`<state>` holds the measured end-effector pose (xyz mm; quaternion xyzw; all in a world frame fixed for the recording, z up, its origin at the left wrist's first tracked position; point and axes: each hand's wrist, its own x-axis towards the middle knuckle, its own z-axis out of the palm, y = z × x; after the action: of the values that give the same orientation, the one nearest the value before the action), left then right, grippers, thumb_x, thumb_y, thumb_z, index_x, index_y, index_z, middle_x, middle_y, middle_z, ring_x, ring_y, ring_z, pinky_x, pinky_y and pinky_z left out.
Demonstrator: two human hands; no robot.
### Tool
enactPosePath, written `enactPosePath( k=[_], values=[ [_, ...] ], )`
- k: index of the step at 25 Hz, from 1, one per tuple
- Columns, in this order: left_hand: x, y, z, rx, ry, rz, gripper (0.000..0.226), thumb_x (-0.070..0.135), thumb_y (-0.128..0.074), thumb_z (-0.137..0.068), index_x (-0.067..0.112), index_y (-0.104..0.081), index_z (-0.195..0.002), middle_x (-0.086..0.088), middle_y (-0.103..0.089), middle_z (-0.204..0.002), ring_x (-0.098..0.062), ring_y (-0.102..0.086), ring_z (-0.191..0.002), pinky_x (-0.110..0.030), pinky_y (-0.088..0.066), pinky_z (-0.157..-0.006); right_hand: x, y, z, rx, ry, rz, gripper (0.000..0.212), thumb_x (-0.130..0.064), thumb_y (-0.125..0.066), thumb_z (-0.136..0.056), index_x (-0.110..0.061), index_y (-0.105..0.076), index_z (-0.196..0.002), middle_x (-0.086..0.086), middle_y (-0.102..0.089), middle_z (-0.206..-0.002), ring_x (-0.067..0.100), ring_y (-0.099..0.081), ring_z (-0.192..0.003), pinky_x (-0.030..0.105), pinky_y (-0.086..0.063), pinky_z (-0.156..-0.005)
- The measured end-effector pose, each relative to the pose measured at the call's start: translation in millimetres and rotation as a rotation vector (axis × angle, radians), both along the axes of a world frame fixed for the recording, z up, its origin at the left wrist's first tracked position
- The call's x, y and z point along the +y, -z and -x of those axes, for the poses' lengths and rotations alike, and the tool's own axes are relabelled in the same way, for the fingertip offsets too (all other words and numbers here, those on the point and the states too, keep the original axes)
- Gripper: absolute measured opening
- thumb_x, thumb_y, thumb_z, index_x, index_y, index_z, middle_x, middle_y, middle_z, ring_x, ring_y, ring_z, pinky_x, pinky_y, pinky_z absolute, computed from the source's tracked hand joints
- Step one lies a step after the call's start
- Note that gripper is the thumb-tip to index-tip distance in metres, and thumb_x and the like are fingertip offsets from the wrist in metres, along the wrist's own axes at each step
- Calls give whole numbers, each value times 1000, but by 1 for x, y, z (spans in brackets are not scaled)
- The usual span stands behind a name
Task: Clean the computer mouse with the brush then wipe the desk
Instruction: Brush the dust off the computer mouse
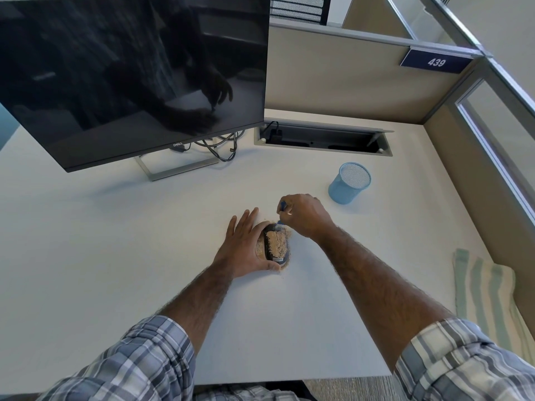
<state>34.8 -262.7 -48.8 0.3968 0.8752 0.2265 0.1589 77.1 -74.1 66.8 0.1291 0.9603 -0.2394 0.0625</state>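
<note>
Mouse [276, 246] long axis points away from person | left hand [246, 247] clasps its left flank | right hand [304, 215] grips brush [282, 206] at its far end

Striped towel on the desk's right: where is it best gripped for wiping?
Probably pinch the towel by its raised fold, from above and its left, with the right hand: the rest lies flat on the desk, and the partition hems its right side.

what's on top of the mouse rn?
Tan powder covers most of the top of the mouse, with some spilled on the desk around it. The brush, in the right hand, is at its far end. The left hand grips and hides its left side.
</note>
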Motion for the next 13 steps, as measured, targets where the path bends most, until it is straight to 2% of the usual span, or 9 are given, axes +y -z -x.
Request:
enactPosePath(
  k=[4,7,10,13],
  values=[
    [1,0,1,-2,-2,-2,123,92,-65,-60,31,-24,-158,0,10,-172,-17,18,-157,-49,9,-126,-1,-1,0,9,-19,56,13,-20,-64,-90,-19,-74,-97,-5,-76,-94,15,-68,-85,40,-58,-83],
    [0,1,0,4,-2,-1,122,91,-66,-60,32,-24,-157,-1,8,-172,-17,17,-157,-49,9,-126,0,0,-1,4,1,10,16,-20,-61,-91,-19,-75,-99,-4,-76,-96,16,-67,-86,40,-56,-85],
    [0,1,1,5,-2,2,121,91,-66,-60,31,-25,-157,-1,8,-172,-18,16,-157,-48,10,-126,1,2,-3,15,30,66,15,-19,-62,-88,-20,-75,-94,-6,-75,-89,14,-68,-82,41,-58,-82],
    [0,1,0,6,-3,9,121,91,-66,-60,33,-25,-157,0,8,-172,-17,17,-157,-48,10,-126,2,3,-3,-1,73,26,16,-20,-61,-87,-20,-75,-94,-7,-74,-87,17,-67,-82,43,-57,-83]
  ],
)
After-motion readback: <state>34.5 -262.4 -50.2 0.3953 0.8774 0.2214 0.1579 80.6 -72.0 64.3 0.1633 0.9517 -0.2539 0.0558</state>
